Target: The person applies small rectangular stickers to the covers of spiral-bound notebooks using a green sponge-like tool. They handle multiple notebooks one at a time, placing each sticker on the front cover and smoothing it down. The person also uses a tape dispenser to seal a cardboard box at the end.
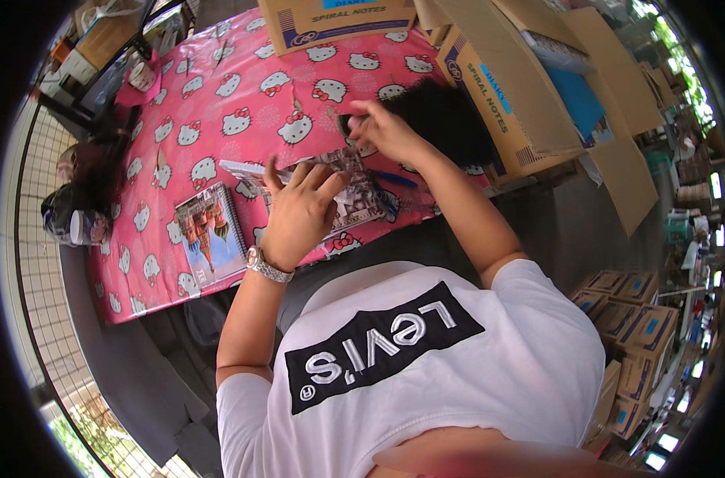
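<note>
My left hand, with a metal watch at its wrist, is curled over a notebook with a dark, picture-covered face, near the table's front edge. The white page edge of this notebook shows left of the fingers. Just beyond it, my right hand is raised with bent fingers around a small dark object with a pale part; its kind is not clear. To the left lies a spiral notebook with a colourful building on its cover. A blue pen rests right of the dark notebook.
A pink patterned cloth covers the table. Right of my right hand lies a black, fuzzy-edged thing. Cardboard boxes stand at the back and right, the right one with raised flaps. A cup stands beyond the table's left edge.
</note>
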A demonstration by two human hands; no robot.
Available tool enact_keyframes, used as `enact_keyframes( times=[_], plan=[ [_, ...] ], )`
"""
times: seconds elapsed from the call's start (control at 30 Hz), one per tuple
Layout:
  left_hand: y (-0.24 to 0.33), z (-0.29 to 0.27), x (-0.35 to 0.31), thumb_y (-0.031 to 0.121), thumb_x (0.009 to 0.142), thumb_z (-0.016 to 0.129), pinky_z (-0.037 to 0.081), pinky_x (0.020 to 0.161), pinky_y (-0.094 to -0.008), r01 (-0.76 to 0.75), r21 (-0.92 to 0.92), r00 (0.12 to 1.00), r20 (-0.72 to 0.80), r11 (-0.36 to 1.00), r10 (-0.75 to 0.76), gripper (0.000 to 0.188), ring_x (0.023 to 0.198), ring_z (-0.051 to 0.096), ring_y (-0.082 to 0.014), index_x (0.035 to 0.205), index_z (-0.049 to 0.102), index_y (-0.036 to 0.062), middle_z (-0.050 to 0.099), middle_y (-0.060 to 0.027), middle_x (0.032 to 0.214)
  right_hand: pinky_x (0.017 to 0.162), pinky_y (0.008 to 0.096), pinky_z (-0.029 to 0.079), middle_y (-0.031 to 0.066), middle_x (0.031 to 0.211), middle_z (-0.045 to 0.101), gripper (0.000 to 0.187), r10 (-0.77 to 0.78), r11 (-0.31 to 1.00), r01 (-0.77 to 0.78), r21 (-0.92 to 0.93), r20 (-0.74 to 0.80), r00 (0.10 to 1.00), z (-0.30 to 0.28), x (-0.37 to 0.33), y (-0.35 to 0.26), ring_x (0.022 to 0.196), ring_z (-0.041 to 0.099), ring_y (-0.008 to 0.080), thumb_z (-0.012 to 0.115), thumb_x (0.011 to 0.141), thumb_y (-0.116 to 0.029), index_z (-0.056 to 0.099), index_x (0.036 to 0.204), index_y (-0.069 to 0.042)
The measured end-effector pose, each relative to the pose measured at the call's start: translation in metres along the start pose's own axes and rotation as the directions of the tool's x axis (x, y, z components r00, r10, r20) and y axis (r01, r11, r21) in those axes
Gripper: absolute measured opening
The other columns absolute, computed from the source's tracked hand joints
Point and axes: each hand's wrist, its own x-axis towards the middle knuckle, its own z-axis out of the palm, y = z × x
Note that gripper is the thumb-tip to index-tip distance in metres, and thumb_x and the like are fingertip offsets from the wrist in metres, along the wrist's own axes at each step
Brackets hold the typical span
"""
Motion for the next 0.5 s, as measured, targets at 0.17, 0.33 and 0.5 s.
enact_keyframes(
  times=[0.17, 0.33, 0.5],
  plan=[
    [-0.006, 0.007, -0.01, 0.02, 0.081, 0.073, 0.01, 0.101, -0.0844, 0.327, 0.084, 0.945, -0.046, 0.941, -0.324, 0.042, 0.136, 0.038, -0.0368, 0.121, 0.061, 0.0185, 0.052, -0.0051, 0.131, 0.094, 0.0438, 0.048, 0.0204, 0.106, 0.064, 0.058, -0.124, 0.597, -0.171, -0.784, -0.3, 0.946, 0.022, 0.06, 0.094, 0.105, 0.06, 0.0381, 0.075, 0.078, -0.056, 0.069, 0.107, -0.006],
    [-0.014, 0.002, -0.012, 0.035, 0.078, 0.078, 0.013, 0.101, -0.0833, 0.224, 0.029, 0.975, -0.013, 0.974, -0.224, 0.04, 0.124, 0.048, -0.0294, 0.111, 0.064, 0.0164, 0.057, -0.004, 0.114, 0.098, 0.0417, 0.046, 0.02, 0.114, 0.063, 0.053, -0.064, 0.701, -0.045, -0.712, -0.126, 0.99, 0.002, 0.063, 0.095, 0.111, 0.058, 0.0363, 0.075, 0.075, -0.049, 0.07, 0.102, -0.004],
    [-0.007, 0.0, -0.01, 0.033, 0.073, 0.081, 0.016, 0.104, -0.078, 0.17, -0.026, 0.985, -0.019, 0.985, -0.17, 0.034, 0.114, 0.054, -0.0263, 0.097, 0.066, 0.0152, 0.06, -0.0016, 0.103, 0.098, 0.034, 0.044, 0.011, 0.123, 0.058, 0.058, -0.38, 0.818, 0.003, 0.575, 0.537, 0.753, -0.026, -0.017, -0.027, 0.114, 0.056, 0.0223, 0.072, 0.073, -0.039, 0.068, 0.12, -0.005]
  ],
)
